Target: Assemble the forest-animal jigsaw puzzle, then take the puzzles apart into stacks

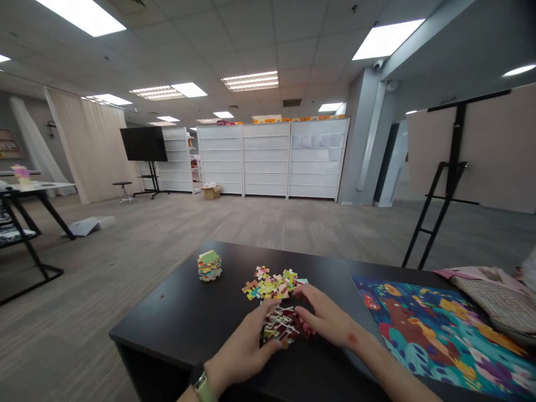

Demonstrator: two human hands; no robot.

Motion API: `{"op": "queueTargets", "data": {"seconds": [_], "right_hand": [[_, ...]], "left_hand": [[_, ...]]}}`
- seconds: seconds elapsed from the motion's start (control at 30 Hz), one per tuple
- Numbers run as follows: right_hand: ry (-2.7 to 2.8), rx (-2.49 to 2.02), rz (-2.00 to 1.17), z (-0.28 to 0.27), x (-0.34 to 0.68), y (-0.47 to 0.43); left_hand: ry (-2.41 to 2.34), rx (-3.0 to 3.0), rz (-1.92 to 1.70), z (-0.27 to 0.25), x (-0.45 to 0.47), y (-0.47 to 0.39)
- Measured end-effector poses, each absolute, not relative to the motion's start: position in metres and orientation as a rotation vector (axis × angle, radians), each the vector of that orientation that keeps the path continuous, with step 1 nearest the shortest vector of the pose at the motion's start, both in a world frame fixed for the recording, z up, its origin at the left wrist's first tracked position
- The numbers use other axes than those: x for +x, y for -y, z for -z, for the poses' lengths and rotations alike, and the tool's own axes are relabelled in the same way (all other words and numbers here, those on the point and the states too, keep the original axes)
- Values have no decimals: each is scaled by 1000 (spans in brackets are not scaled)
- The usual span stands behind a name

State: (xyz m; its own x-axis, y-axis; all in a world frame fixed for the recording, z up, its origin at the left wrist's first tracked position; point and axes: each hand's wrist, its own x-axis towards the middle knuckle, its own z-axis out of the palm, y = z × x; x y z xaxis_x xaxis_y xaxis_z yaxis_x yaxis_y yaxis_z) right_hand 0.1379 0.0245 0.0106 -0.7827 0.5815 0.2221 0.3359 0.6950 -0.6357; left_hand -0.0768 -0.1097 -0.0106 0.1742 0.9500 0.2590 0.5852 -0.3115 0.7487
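Note:
My left hand [252,341], with a watch on its wrist, curves around the left side of a clump of jigsaw puzzle pieces [280,325], thumb in front and fingers behind. From the right, my right hand [323,317] closes on the same clump with bent fingers. Many of these pieces stand on edge between the two hands, partly hidden by the fingers. Just beyond them lies a loose heap of puzzle pieces [274,285], mostly yellow-green, pink and white. Farther left stands a neat stack of puzzle pieces [209,265] with a green one on top.
The dark table [180,318] carries a colourful picture sheet [435,329] on the right, and a patterned fabric bag [494,296] beyond it. Past the table stand a black easel-like stand [448,167], white shelves [266,159] and a screen on a stand [144,144].

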Motion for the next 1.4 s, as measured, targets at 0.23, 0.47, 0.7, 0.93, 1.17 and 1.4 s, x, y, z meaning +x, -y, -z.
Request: {"op": "queueTargets", "data": {"seconds": [0.23,0.47,0.7,0.93,1.17,1.4], "right_hand": [[2699,-878,-804,-11,146,-31],[2558,-927,-926,3,137,-32],[2478,-918,-827,16,140,-44],[2165,-569,-1388,4,122,-18],[2196,-538,-1424,-7,124,-18],[2098,-587,-1779,7,121,-24]], "left_hand": [[-1527,2114,-890,-3,-102,115],[-1423,2145,-913,-6,-81,116],[-1481,2068,-929,10,-68,114],[-1453,2077,-1036,14,-63,112],[-1453,1981,-1006,24,-72,110],[-1391,2017,-1094,17,-69,108]]}}
